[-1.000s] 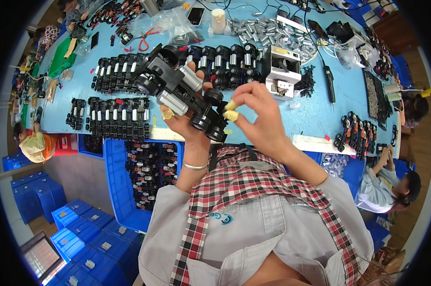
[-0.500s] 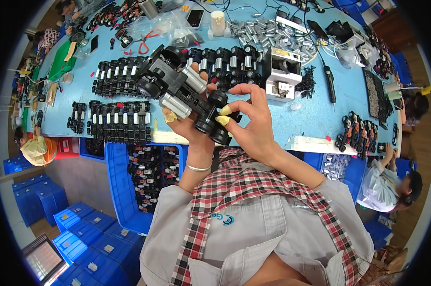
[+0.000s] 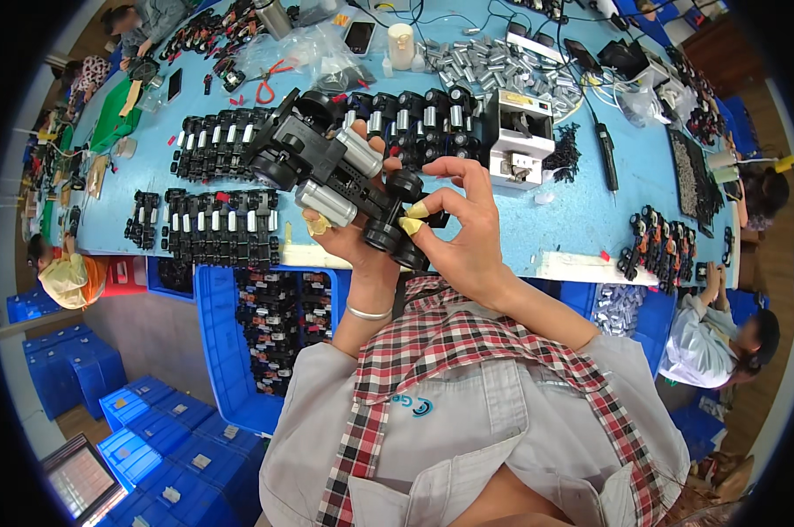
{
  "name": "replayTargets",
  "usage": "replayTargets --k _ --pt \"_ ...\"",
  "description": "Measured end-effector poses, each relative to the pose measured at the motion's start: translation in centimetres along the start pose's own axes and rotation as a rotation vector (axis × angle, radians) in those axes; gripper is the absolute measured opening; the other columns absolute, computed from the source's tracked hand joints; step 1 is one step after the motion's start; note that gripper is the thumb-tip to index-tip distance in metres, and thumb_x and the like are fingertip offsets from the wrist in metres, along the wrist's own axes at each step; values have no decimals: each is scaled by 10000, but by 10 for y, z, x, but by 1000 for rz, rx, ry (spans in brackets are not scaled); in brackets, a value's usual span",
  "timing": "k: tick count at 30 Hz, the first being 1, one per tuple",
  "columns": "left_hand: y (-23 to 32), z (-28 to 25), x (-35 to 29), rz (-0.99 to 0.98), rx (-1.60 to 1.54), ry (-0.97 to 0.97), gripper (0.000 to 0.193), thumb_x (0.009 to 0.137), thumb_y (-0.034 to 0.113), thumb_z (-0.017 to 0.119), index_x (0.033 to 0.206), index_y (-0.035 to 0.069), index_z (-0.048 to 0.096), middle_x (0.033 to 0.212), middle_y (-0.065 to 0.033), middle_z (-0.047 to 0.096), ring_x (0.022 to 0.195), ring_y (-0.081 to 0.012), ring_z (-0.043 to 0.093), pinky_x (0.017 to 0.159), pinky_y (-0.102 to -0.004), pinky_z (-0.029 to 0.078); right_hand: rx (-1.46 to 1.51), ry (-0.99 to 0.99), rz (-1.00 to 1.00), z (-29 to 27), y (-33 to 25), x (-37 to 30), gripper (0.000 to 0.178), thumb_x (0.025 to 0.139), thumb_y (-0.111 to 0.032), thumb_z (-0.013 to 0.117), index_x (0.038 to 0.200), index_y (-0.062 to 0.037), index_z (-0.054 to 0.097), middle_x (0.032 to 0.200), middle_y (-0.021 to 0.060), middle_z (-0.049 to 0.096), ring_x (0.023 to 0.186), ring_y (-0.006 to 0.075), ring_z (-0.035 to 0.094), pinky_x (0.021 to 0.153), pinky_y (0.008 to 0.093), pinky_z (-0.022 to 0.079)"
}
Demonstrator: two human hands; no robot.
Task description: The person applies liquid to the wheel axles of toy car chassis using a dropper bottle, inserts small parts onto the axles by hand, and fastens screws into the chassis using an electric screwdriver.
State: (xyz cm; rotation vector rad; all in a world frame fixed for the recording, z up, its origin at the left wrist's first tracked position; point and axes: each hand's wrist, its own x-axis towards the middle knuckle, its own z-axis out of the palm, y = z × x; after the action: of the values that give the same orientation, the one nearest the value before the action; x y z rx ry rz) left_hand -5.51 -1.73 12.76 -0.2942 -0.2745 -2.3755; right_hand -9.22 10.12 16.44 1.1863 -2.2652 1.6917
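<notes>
A black toy truck chassis [image 3: 319,160] with a silver cylinder along each side is held above the table's near edge, its wheels facing up. My left hand [image 3: 355,244] is wrapped round it from below, so part of the palm and some fingers are hidden behind it. At the chassis's nearer end, beside the paired black wheels [image 3: 383,235], my right hand [image 3: 469,230] makes a pinch with thumb and forefinger, both in yellow finger covers. Whatever sits between those two fingertips is too small or hidden to make out.
Rows of truck chassis [image 3: 223,224] stand on the blue table at left, more behind my hands. A white machine [image 3: 521,140] is right of centre, a black electric screwdriver [image 3: 607,158] beyond it. Silver cylinders [image 3: 493,66] lie heaped behind. A blue crate [image 3: 214,351] stands below left.
The chassis and both hands have shifted only slightly, a little lower in view. The pinch at the wheels is kept. At the far left, a co-worker has leaned further into view.
</notes>
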Motion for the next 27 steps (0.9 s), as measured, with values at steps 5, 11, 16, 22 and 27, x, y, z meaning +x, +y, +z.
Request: replayTargets --k 5,11,16,22,27 --pt "1 4 -5 4 -19 39 742 743 427 634 1319 39 372 1316 -214 392 1138 -339 489 914 -461 459 2 -27 18 -1 -3 0 114 611 -42 692 684 -34 605 1072 117 530 998 301 481 812 384 405" --pt "1 4 -4 16 5 31 746 720 404 645 1318 44 382 1320 -212 393 1139 -328 476 913 -436 435 44 -69 92 -1 -3 -1 104 621 -50 694 691 -34 617 1105 116 524 1040 298 474 836 379 407" --pt "2 6 -6 8 -44 39 752 708 380 658 1321 46 379 1326 -207 381 1136 -328 468 922 -438 422 83 -77 128 -1 -4 -3 118 628 -58 710 724 -46 644 1131 109 523 1055 295 472 850 377 404" --pt "7 0 -2 -42 -105 11 748 725 400 653 1321 46 373 1313 -187 391 1117 -315 474 938 -423 433 40 -44 72 1 -7 -8 154 636 -62 722 782 -63 671 1151 104 533 1069 303 478 879 393 398" --pt "7 -3 0 -41 -77 -26 744 734 425 643 1320 49 380 1325 -188 383 1107 -306 476 933 -411 447 44 -22 70 -3 -10 -6 156 635 -66 718 785 -71 675 1155 98 542 1080 303 475 890 409 392"
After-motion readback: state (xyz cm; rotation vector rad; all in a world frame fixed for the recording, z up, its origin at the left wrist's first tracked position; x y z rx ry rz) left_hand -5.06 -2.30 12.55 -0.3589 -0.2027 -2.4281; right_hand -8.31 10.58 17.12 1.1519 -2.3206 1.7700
